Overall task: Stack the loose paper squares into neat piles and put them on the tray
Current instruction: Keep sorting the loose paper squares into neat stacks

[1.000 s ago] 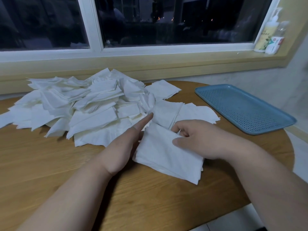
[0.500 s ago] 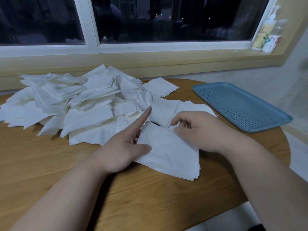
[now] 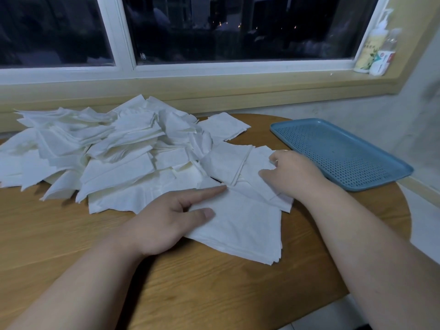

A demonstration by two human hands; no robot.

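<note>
Writing was seen only at 1 o'clock in the view, on the window sill (image 3: 262,78). A pump bottle (image 3: 372,47) carried a yellow label with dark print, and a smaller bottle (image 3: 383,59) just beside it bore a white label with red and green marks. Neither could be read.

The loose paper squares (image 3: 107,151) were thin, white, soft-looking tissue with a faint embossed grain. They were heaped in a crumpled, overlapping spread from 9 to 12 o'clock on the round, wood-grained worktop (image 3: 71,234). A neat pile (image 3: 240,229) of the same squares lay flat at the middle of the worktop, its stacked edges showing at the near corner.

The left hand (image 3: 171,217) was laid on the 9 o'clock edge of that pile. Its fingers (image 3: 209,190) were held straight and spread narrowly, with the index finger pointing to 2 o'clock and the thumb resting flat on the top sheet. The right hand (image 3: 295,179) was set at 1 o'clock of the pile, with its fingers (image 3: 273,159) curled down onto loose squares lying there. Whether a sheet was pinched could not be told.

The tray (image 3: 340,148), a blue rectangular plastic one with rounded corners, a raised rim and a perforated floor, lay at 3 o'clock on the worktop, just beyond the right hand. No paper was seen on it.
</note>
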